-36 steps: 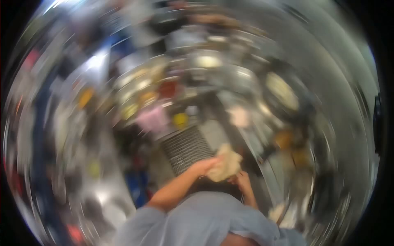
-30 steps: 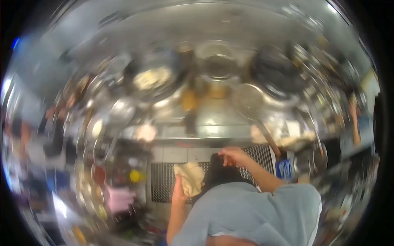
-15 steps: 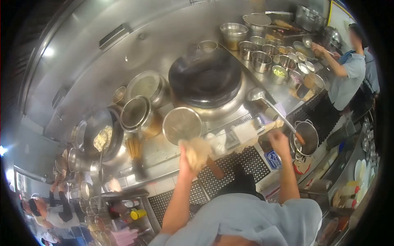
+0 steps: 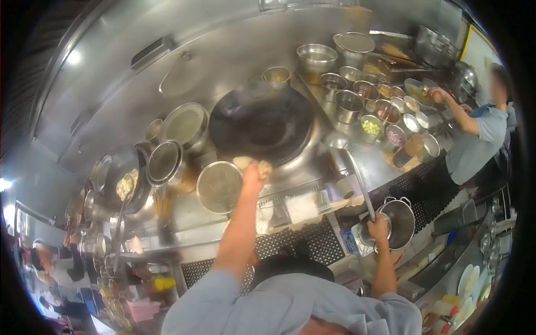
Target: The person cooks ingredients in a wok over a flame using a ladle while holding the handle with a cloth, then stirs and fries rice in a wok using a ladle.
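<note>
My left hand (image 4: 254,174) is closed on a bunched beige cloth (image 4: 262,166) at the near rim of a large dark wok (image 4: 262,125). To the right, my right hand (image 4: 378,226) is wrapped round the handle end of a long metal ladle (image 4: 357,176), whose bowl lies up and left, near the wok's right side. A round strainer (image 4: 220,187) sits to the left of my left forearm. Beside my right hand stands a deep metal pot (image 4: 403,223).
Several metal containers of ingredients (image 4: 371,125) stand at the upper right. A co-worker (image 4: 480,131) is at the far right; another person (image 4: 61,268) is at the lower left. A second wok (image 4: 127,192) holds pale food. White cloths (image 4: 302,208) lie along the counter edge.
My left hand has moved forward with the cloth to the wok's near rim. My right hand has moved down and taken hold of the ladle's handle. The view has shifted slightly.
</note>
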Tool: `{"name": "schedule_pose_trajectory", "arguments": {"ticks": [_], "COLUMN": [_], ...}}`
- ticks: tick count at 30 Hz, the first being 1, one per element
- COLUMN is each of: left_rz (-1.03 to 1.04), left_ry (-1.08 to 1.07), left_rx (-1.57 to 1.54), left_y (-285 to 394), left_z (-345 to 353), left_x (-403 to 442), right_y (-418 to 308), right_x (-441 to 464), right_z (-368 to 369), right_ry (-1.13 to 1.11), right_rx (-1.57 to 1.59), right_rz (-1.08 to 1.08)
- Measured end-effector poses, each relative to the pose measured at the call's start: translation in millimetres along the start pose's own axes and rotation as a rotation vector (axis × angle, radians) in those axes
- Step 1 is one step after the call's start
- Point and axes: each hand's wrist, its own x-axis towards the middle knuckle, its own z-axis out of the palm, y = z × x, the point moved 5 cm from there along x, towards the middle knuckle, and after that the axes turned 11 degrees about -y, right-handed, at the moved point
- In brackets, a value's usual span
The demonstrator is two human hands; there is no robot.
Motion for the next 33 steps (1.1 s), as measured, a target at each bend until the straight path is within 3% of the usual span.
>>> {"name": "schedule_pose_trajectory", "arguments": {"ticks": [3,6,9,11,13,16,19,21,22,25,27,29,31,33], "left_rz": [0.133,0.413,0.424,0.525,0.396,0.52,0.644,0.721,0.709,0.568,0.795,0.642,0.808,0.891], "left_ry": [0.03,0.112,0.132,0.234,0.22,0.454,0.419,0.368,0.384,0.538,0.512,0.617,0.491,0.369], "left_rx": [0.224,0.476,0.761,0.875,0.767,1.247,1.317,1.279,1.325,1.468,1.594,1.658,1.467,1.238], "left_y": [27,47,88,96,112,122,96,65,42,-3,-21,-35,-21,-8], "left_z": [-1,-19,29,-2,42,40,52,48,39,50,56,39,41,48], "left_x": [-41,-46,-97,-78,-110,-116,-139,-149,-154,-179,-188,-182,-164,-141], "right_y": [-23,-75,-117,-134,-137,-150,-150,-143,-139,-122,-116,-114,-121,-162], "right_x": [-18,-46,-46,-36,-10,21,58,77,81,78,75,96,111,122], "right_z": [-16,-45,-61,-62,-56,-49,-24,-3,5,15,4,8,-2,-17], "right_ry": [-0.035,-0.079,-0.112,-0.086,-0.141,-0.202,-0.22,-0.288,-0.242,-0.344,-0.356,-0.392,-0.404,-0.497], "right_rx": [0.144,0.286,0.238,0.197,0.214,0.267,0.209,0.179,0.157,0.105,0.115,0.08,0.097,0.382], "right_rz": [-0.032,-0.045,-0.057,-0.18,-0.177,-0.196,-0.302,-0.247,-0.337,-0.324,-0.258,-0.319,-0.323,-0.284]}}
